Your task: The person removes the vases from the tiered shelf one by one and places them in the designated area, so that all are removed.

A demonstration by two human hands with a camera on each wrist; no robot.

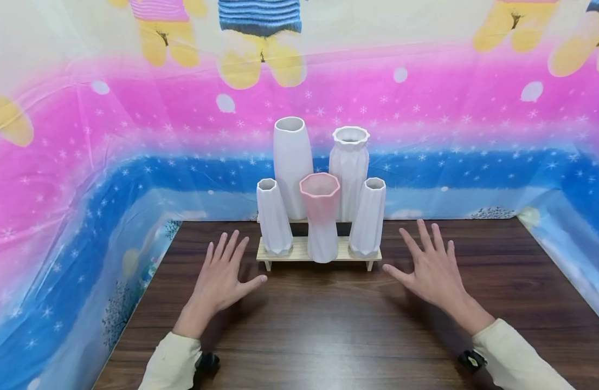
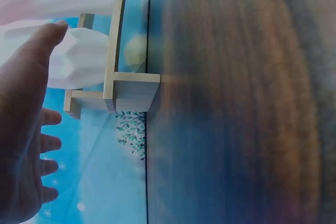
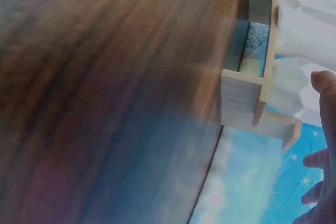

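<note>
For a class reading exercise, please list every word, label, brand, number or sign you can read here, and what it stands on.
No readable text on the vases, the stand, the table or the patterned cloth.
Any mark on the black wrist gadgets is too small to read.

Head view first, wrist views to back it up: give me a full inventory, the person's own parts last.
tall smooth vase: 1, white, rear tier, left
ruffled-rim vase: 1, white, rear tier, right
flared vase: 1, pink fading to white, front tier, middle
slim faceted vases: 2, white, front tier, either end
two-tier stand: 1, pale wood, far part of table
table: 1, dark brown wood grain, under the stand
printed backdrop: 1, pink, blue and cream, behind and beside the table
left hand: 1, bare, left of the stand, fingers spread
right hand: 1, bare, right of the stand, fingers spread
sleeves: 2, cream, on the forearms
wrist devices: 2, black, at the wrists
</note>
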